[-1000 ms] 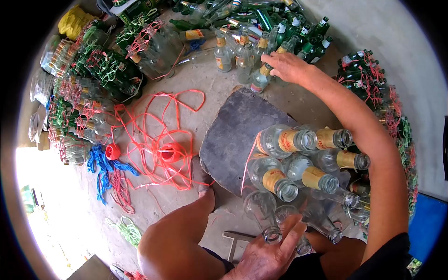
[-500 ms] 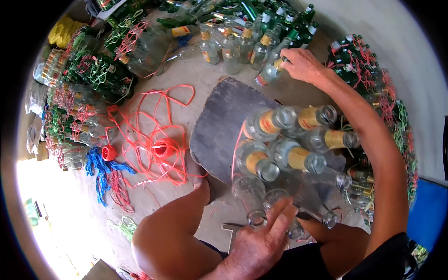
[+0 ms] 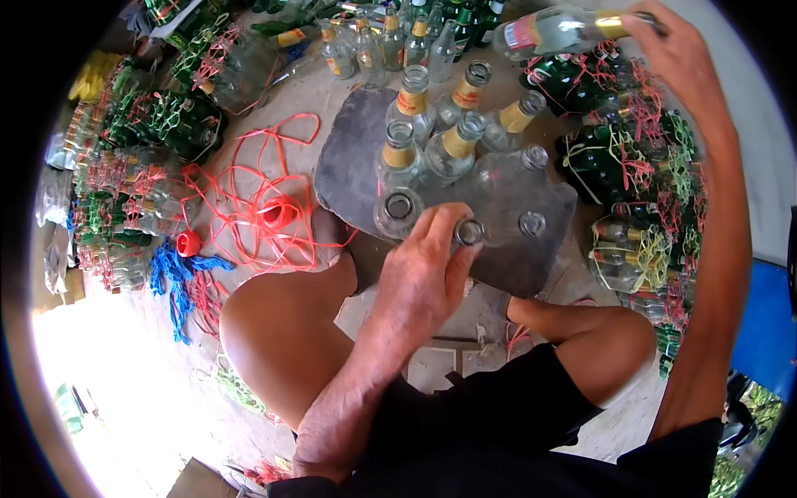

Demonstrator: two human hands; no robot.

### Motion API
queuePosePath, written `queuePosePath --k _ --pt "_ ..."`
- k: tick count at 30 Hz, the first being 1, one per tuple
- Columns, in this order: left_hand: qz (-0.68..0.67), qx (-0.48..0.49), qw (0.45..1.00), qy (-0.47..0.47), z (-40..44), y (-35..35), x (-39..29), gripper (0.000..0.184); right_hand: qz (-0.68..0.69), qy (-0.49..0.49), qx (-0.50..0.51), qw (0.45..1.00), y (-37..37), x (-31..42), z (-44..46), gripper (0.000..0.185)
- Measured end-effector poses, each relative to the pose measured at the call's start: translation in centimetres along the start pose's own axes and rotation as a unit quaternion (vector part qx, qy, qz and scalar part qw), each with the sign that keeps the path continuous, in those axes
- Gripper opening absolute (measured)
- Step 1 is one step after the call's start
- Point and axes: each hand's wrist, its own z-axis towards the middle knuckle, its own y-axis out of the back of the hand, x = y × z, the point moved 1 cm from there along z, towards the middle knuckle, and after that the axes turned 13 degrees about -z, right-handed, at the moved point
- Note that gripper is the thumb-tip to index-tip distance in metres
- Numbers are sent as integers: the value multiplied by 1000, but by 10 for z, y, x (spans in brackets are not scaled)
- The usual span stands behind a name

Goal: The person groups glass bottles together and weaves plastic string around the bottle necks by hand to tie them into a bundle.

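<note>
Clear glass bottles [image 3: 452, 149], several with gold neck labels, stand upright in a close group on a dark flat slab [image 3: 349, 158] before my knees. My left hand [image 3: 419, 270] is closed around the neck of a clear glass bottle [image 3: 470, 232] at the near side of this group. At the upper right, my right hand [image 3: 677, 54] grips another clear bottle [image 3: 552, 33] by its gold-labelled neck. That bottle is held nearly level in the air, its base pointing left and a printed label near the base.
Loose clear bottles [image 3: 336, 54] and green bottles stand behind the slab. Tied bottle bundles line the left [image 3: 178, 124] and right [image 3: 598, 158]. Tangled red plastic strapping [image 3: 278, 212] and blue strips [image 3: 174, 290] lie on the floor at left.
My right hand has lifted a bottle from the floor behind the slab and swung it up and right. The grouped bottles, tilted before, now stand upright on the slab, my left hand still at their near side.
</note>
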Motion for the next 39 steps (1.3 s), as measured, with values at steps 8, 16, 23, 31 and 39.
queuePosePath --k 8,16,23,31,39 --pt "18 -21 999 -44 -6 -4 6 30 26 -80 -25 996 146 -3 -66 31" --pt "23 -28 997 -65 -11 -7 12 32 139 -81 52 986 186 47 -105 28" --pt "44 -45 994 -88 -17 -7 10 35 159 -57 115 979 157 96 -122 25" --pt "71 -58 991 -93 -21 -7 10 37 159 42 149 975 118 122 -103 19" --pt "66 -54 994 -64 -23 -7 4 38 161 47 187 968 81 138 -87 17"
